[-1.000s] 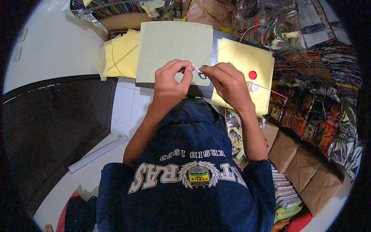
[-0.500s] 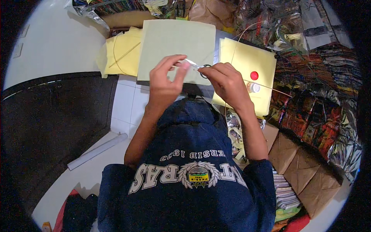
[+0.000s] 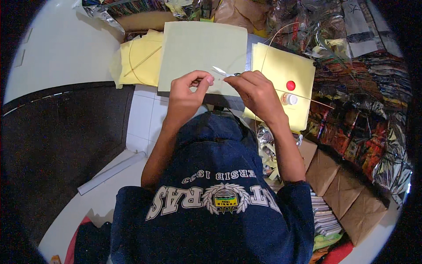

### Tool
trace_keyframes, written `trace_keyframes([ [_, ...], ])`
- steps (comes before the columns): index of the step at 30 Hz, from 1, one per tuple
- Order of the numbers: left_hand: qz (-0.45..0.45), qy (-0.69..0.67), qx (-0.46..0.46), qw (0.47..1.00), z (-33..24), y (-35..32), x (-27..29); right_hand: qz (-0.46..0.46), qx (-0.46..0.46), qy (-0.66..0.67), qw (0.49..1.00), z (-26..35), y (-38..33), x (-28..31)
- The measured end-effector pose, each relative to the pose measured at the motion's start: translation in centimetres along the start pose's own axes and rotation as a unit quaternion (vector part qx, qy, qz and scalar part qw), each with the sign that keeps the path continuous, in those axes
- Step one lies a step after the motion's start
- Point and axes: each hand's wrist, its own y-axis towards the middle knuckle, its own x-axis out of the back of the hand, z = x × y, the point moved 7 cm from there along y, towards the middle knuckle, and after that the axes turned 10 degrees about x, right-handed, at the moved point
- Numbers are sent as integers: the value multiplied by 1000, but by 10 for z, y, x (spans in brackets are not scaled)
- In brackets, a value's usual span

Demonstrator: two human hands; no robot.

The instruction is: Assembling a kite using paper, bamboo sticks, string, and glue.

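My right hand (image 3: 259,93) is closed around a small pair of scissors (image 3: 220,71), whose bright blades point left and up past the fingers. The dark handle loops are mostly covered by that hand. My left hand (image 3: 190,93) is closed in a pinch, thumb against forefinger, just left of the right fingertips. What it holds, if anything, is too small to make out. Both hands are over the near part of a large pale green sheet (image 3: 202,48) and apart from each other.
On yellow sheets (image 3: 283,64) at the right lie a red round lid (image 3: 290,86), a small white-capped bottle (image 3: 289,99) and a thin bent strip (image 3: 318,103). More yellow paper (image 3: 145,72) lies left. Wrapped bundles (image 3: 373,83) are stacked at the right; a dark panel (image 3: 66,136) stands left.
The left hand has come down and away from the scissor blades, its fingers closing into a pinch. The scissors have turned slightly in the right hand, with the loops now more hidden.
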Motion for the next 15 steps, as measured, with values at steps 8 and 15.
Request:
trace_keyframes([
  [8, -5, -43, -22, 999, -2, 4, 26, 44, -22, -3, 999, 11, 21, -21],
  [15, 21, -18, -22, 999, 3, 6, 57, 48, -30, -8, 998, 26, 49, -42],
])
